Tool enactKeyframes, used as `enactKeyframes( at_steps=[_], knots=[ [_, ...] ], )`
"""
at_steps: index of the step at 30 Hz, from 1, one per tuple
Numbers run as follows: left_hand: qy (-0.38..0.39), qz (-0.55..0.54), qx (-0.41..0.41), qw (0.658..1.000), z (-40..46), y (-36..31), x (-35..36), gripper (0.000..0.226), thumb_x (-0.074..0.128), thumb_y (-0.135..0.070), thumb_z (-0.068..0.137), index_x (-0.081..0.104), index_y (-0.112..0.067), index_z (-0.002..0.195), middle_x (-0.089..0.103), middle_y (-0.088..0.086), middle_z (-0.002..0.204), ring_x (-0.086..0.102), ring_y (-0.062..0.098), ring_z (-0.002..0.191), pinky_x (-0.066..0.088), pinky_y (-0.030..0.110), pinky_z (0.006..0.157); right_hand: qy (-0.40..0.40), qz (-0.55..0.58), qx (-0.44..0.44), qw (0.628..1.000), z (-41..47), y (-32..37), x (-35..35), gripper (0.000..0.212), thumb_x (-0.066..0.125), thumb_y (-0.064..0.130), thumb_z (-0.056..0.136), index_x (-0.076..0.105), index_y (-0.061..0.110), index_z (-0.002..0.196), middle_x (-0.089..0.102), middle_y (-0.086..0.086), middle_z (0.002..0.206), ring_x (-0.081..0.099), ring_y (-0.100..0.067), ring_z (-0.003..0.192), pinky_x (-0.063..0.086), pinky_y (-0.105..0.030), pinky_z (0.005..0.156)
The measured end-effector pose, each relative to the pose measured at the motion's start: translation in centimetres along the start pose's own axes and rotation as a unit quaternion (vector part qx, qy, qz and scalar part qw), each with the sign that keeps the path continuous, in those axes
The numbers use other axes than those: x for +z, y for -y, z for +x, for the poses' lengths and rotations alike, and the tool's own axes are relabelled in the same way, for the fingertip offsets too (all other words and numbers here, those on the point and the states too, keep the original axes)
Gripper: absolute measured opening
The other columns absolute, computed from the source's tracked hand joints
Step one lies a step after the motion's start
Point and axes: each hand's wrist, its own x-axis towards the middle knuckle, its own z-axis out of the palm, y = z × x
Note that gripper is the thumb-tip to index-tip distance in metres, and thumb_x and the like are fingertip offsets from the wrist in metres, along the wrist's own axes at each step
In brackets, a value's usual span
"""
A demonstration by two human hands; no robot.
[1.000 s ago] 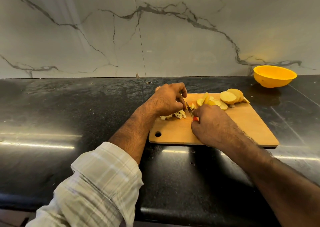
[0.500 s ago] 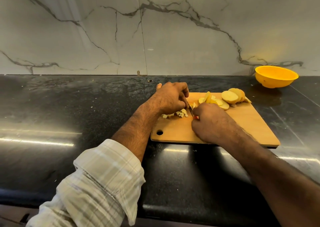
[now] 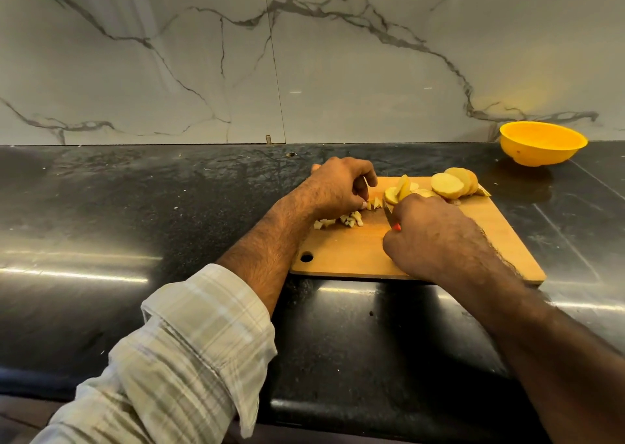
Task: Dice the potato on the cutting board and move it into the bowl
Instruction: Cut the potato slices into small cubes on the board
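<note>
A wooden cutting board (image 3: pixel 348 257) lies on the black counter. Round potato slices (image 3: pixel 448 185) are stacked at its far right, with more slices (image 3: pixel 397 191) leaning beside them. Small diced pieces (image 3: pixel 351 219) lie near the board's left edge. My left hand (image 3: pixel 338 186) pinches a few potato strips (image 3: pixel 373 203) with its fingertips. My right hand (image 3: pixel 433 237) grips a knife (image 3: pixel 389 214) with a red handle, its blade just right of those strips. The yellow bowl (image 3: pixel 541 144) stands far right against the wall, apart from the board.
The black stone counter (image 3: pixel 135 223) stretches wide to the left of the board. A marble wall (image 3: pixel 236 54) rises directly behind. The counter's front edge runs below my forearms.
My left hand has lifted its fingers a little and now pinches the strips at its fingertips. The knife has shifted slightly right of the strips. The diced pile is unchanged.
</note>
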Motion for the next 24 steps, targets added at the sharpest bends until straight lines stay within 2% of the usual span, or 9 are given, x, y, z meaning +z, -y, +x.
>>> enactKeyframes(
  at_steps=[2,4,8,11,14,18,24],
  knots=[
    [-0.006,0.000,0.002,1.000,0.0,0.1,0.1,0.038,0.086,-0.020,0.086,0.066,-0.031,0.117,0.075,-0.016,0.087,0.069,0.005,0.096,0.046,0.058,0.109,0.009,0.001,-0.003,1.000,0.1,0.0,0.0,0.048,0.065,0.037,0.096,0.054,0.020,0.140,0.056,-0.006,0.119,0.055,-0.024,0.106,0.057,-0.041,0.091],
    [-0.015,0.007,0.008,1.000,-0.1,0.1,0.2,0.041,0.088,-0.024,0.085,0.066,-0.032,0.119,0.074,-0.016,0.088,0.068,0.007,0.098,0.043,0.059,0.111,0.013,0.006,-0.016,1.000,0.3,-0.1,0.0,0.052,0.065,0.036,0.096,0.054,0.021,0.144,0.059,-0.006,0.129,0.057,-0.024,0.111,0.056,-0.039,0.091],
    [0.000,0.033,0.006,0.999,-0.4,0.0,-0.1,0.043,0.083,-0.027,0.090,0.064,-0.034,0.129,0.070,-0.016,0.116,0.062,0.009,0.114,0.030,0.059,0.117,0.013,0.024,-0.024,0.999,0.7,-0.5,-0.1,0.051,0.065,0.034,0.094,0.058,0.024,0.143,0.062,-0.005,0.131,0.058,-0.023,0.112,0.055,-0.037,0.090],
    [0.013,0.010,0.004,1.000,-0.2,0.1,0.1,0.041,0.082,-0.023,0.090,0.066,-0.033,0.126,0.071,-0.017,0.107,0.063,0.009,0.111,0.040,0.058,0.113,0.019,0.023,-0.022,0.999,0.9,-0.5,-0.1,0.050,0.065,0.033,0.095,0.058,0.024,0.144,0.062,-0.006,0.131,0.059,-0.024,0.114,0.054,-0.037,0.089],
    [-0.009,0.005,0.003,1.000,0.0,0.3,0.5,0.036,0.086,-0.025,0.087,0.069,-0.031,0.118,0.071,-0.015,0.096,0.066,0.009,0.102,0.045,0.057,0.110,0.011,0.020,-0.020,1.000,1.1,-0.6,0.2,0.047,0.063,0.033,0.096,0.059,0.025,0.142,0.063,-0.005,0.129,0.059,-0.023,0.111,0.054,-0.037,0.087],
    [-0.037,0.005,0.007,0.999,0.1,0.7,0.7,0.025,0.087,-0.032,0.085,0.072,-0.031,0.104,0.070,-0.015,0.097,0.067,0.009,0.100,0.051,0.053,0.105,-0.004,0.023,-0.012,1.000,1.4,-0.8,0.2,0.044,0.062,0.032,0.097,0.060,0.024,0.140,0.064,-0.005,0.125,0.059,-0.023,0.107,0.054,-0.036,0.084],
    [-0.029,-0.008,-0.004,1.000,-0.2,1.4,0.4,0.020,0.086,-0.026,0.087,0.075,-0.034,0.103,0.071,-0.016,0.098,0.067,0.006,0.100,0.053,0.052,0.104,0.001,0.025,-0.020,0.999,1.3,-0.3,0.5,0.047,0.062,0.034,0.098,0.058,0.024,0.144,0.063,-0.007,0.132,0.059,-0.024,0.113,0.054,-0.037,0.087]
  ],
)
